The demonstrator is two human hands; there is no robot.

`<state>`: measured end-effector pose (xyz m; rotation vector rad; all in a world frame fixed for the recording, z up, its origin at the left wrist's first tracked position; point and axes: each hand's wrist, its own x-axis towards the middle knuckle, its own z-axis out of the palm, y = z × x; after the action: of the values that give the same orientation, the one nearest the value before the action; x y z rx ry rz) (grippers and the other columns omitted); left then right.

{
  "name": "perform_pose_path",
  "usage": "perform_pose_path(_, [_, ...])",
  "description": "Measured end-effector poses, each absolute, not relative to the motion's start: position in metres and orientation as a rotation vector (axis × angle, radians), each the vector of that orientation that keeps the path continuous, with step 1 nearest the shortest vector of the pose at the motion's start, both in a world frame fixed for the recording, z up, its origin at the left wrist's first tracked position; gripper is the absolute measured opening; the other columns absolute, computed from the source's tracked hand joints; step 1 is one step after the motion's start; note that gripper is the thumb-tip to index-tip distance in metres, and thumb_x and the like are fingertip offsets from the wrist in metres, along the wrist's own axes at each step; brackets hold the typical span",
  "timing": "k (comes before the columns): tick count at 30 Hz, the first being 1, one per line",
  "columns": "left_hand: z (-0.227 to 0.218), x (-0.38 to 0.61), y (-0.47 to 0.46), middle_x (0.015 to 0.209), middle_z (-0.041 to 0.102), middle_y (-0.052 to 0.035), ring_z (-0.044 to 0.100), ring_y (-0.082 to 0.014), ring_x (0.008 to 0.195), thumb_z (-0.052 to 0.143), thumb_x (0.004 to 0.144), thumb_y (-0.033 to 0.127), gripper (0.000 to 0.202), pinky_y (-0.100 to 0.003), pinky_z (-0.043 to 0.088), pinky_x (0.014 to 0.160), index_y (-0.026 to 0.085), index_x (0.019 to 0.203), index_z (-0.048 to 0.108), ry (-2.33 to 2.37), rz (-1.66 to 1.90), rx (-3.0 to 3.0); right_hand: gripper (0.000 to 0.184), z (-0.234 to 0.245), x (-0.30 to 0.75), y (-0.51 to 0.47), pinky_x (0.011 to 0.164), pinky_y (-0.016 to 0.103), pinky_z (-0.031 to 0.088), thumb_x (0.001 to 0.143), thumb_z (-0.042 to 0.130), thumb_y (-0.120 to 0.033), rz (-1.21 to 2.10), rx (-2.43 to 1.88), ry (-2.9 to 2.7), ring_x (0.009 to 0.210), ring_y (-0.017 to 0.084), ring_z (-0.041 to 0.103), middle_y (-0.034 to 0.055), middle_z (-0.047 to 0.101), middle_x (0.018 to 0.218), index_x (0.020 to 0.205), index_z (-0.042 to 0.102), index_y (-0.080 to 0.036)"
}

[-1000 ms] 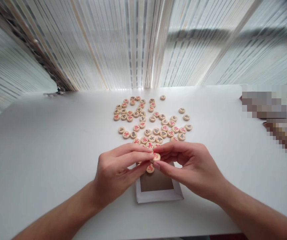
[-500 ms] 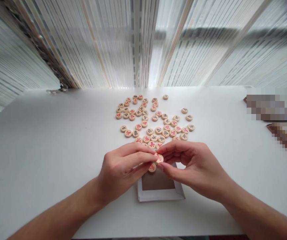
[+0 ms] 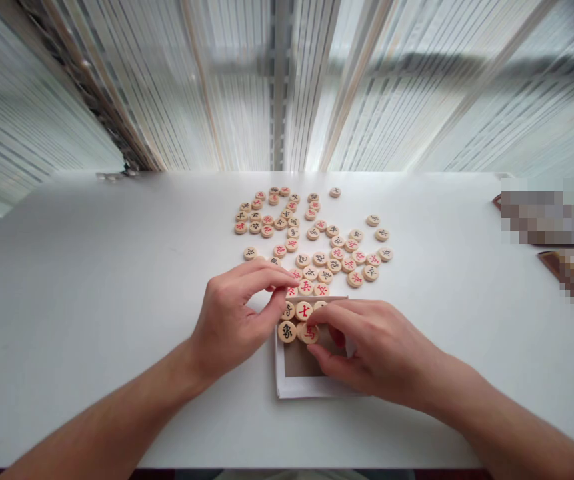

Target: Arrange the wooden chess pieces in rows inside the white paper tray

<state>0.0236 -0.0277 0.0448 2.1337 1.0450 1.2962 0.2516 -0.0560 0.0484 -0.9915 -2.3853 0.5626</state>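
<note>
Under the right hand [image 3: 369,343], xiangqi piece [image 3: 309,334], partly hidden

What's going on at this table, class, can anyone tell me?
A person is handling round wooden xiangqi pieces, marked in red or black, spread across a white table. A few lie on a white-bordered brown card. Their right hand touches a red-marked piece there, and their left hand is close beside it.

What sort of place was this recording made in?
Probably a room in a home or a casual indoor games space, though it's hard to be sure: wooden xiangqi pieces lie spread across a white table, which stands before bright vertical blinds.
</note>
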Motion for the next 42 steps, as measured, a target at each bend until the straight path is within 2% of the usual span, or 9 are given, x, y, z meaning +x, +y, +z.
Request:
perform_pose_path(6, [0.044,0.024,-0.029,0.096,0.083,-0.0050,0.079,-0.0196,0.091,0.068,0.089,0.000,0.025,-0.032,0.064,0.086,0.021,0.095,0.081,1.039,1.295,2.141,0.010,0.045,0.251,-0.057,0.054,0.025,0.035,0.096,0.058,-0.016,0.502,-0.985,-2.472,0.056,0.012,0.050,-0.0025,0.061,0.069,0.089,0.065,-0.017])
perform_pose_path(13, [0.044,0.025,-0.029,0.095,0.083,-0.0060,0.079,-0.0201,0.091,0.067,0.088,0.000,0.025,-0.033,0.064,0.085,0.020,0.094,0.081,1.044,1.306,2.150,0.023,0.042,0.249,-0.057,0.054,0.027,0.032,0.103,0.055,-0.018,0.384,-0.968,-2.507,0.056,0.012,0.048,-0.0022,0.060,0.067,0.081,0.062,-0.019])
perform_pose_path(26, [0.045,0.025,-0.029,0.096,0.083,-0.0063,0.079,-0.0202,0.092,0.068,0.089,0.000,0.024,-0.033,0.064,0.086,0.019,0.094,0.081,1.039,1.302,2.148,0.021,0.042,0.252,-0.058,0.055,0.027,0.034,0.102,0.057,-0.017,0.362,-0.974,-2.503,0.056,0.012,0.052,-0.0009,0.064,0.069,0.085,0.067,-0.018])
perform_pose_path(32, [0.045,0.025,-0.029,0.095,0.084,-0.0057,0.079,-0.0206,0.091,0.068,0.089,0.001,0.024,-0.034,0.064,0.086,0.020,0.093,0.081,1.042,1.307,2.148,0.014,0.042,0.252,-0.057,0.056,0.025,0.036,0.101,0.058,-0.018,0.410,-0.968,-2.499,0.057,0.012,0.053,-0.0006,0.067,0.072,0.093,0.070,-0.020])
perform_pose_path(42, [0.046,0.022,-0.027,0.097,0.084,-0.0051,0.078,-0.0203,0.092,0.068,0.090,0.002,0.024,-0.034,0.064,0.087,0.020,0.097,0.082,1.055,1.304,2.133,0.010,0.055,0.259,-0.049,0.054,0.023,0.042,0.099,0.068,-0.021,0.483,-0.993,-2.273,0.053,0.010,0.056,-0.0035,0.063,0.063,0.090,0.072,-0.018])
